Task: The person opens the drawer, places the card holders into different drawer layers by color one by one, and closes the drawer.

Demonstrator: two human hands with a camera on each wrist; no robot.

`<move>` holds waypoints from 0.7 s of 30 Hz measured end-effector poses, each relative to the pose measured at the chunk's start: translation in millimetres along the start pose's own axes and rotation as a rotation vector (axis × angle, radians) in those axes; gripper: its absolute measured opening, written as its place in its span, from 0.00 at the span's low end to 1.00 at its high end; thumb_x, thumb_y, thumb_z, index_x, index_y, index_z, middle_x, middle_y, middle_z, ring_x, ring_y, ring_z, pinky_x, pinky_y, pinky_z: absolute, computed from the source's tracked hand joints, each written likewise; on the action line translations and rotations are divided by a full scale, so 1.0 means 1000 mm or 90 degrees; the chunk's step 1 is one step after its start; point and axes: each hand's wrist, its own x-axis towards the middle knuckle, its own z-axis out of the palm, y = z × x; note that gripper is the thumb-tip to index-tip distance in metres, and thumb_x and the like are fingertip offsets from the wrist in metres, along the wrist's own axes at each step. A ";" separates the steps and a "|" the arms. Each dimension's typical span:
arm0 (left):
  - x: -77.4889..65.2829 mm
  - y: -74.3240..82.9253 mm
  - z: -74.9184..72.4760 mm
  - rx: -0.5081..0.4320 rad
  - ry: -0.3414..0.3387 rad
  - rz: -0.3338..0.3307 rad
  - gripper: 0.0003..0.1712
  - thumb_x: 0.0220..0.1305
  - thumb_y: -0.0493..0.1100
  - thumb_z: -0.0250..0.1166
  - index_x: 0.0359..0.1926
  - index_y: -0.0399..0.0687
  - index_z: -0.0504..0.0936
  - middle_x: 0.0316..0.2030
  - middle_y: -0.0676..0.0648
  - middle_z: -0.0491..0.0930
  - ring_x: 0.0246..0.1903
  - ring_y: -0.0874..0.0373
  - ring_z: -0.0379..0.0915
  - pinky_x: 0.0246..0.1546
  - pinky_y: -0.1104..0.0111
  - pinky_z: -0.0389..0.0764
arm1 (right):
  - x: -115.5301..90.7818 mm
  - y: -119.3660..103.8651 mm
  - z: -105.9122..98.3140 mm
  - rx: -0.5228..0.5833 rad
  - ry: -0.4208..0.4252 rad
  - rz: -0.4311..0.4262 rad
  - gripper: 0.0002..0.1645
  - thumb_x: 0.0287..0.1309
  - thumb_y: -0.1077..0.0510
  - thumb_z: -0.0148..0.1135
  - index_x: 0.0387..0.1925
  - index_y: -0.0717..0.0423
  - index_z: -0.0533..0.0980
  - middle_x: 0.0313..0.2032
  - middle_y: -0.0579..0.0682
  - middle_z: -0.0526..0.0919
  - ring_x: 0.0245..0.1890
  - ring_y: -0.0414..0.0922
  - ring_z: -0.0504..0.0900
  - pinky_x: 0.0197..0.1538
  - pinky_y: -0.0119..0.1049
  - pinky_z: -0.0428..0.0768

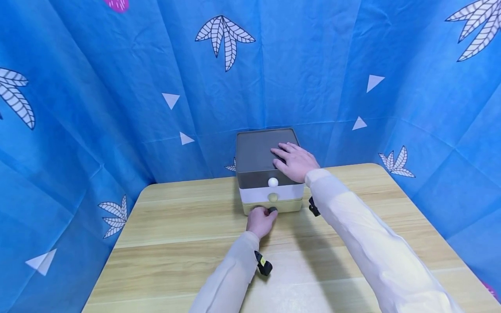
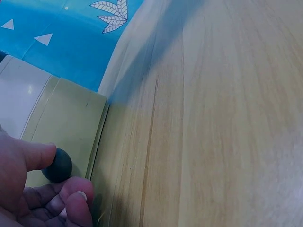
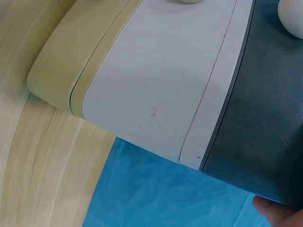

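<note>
A small three-tier drawer box (image 1: 252,152) stands at the back of the table, with a dark grey top tier, a white middle and a yellow-green bottom drawer (image 2: 71,118). My left hand (image 1: 259,222) is at the front of the bottom drawer and pinches its round dark knob (image 2: 57,165) between thumb and fingers. My right hand (image 1: 298,163) rests on the right side of the box's grey top, fingers spread. Only a bit of that hand shows in the right wrist view. Above the dark knob sit a white knob (image 1: 272,182) and a yellow-green knob (image 1: 272,197).
The box stands on a light wood-grain table (image 1: 176,226) with rounded back corners. A blue curtain (image 1: 305,65) printed with leaves and triangles hangs behind and on both sides, close to the back of the box. Black wrist-camera straps (image 1: 263,263) show by the sleeves.
</note>
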 end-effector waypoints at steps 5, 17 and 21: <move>-0.001 0.002 0.000 -0.007 0.001 -0.003 0.17 0.61 0.47 0.65 0.18 0.46 0.78 0.17 0.53 0.75 0.21 0.58 0.67 0.26 0.66 0.70 | 0.000 0.001 0.001 0.001 -0.002 0.001 0.33 0.70 0.34 0.35 0.73 0.36 0.57 0.74 0.46 0.53 0.74 0.49 0.46 0.72 0.46 0.48; -0.005 0.007 -0.001 -0.019 0.008 -0.009 0.19 0.64 0.46 0.64 0.17 0.45 0.77 0.15 0.53 0.71 0.19 0.58 0.65 0.23 0.66 0.68 | -0.002 0.001 0.000 0.002 0.004 -0.002 0.33 0.70 0.35 0.37 0.72 0.36 0.58 0.73 0.46 0.54 0.74 0.49 0.47 0.72 0.46 0.48; -0.005 0.007 -0.001 -0.024 0.002 -0.008 0.20 0.64 0.45 0.64 0.17 0.45 0.76 0.15 0.53 0.71 0.19 0.58 0.65 0.23 0.66 0.69 | -0.002 0.001 0.000 0.002 0.002 -0.002 0.33 0.70 0.35 0.36 0.72 0.36 0.58 0.73 0.46 0.53 0.74 0.49 0.47 0.72 0.46 0.48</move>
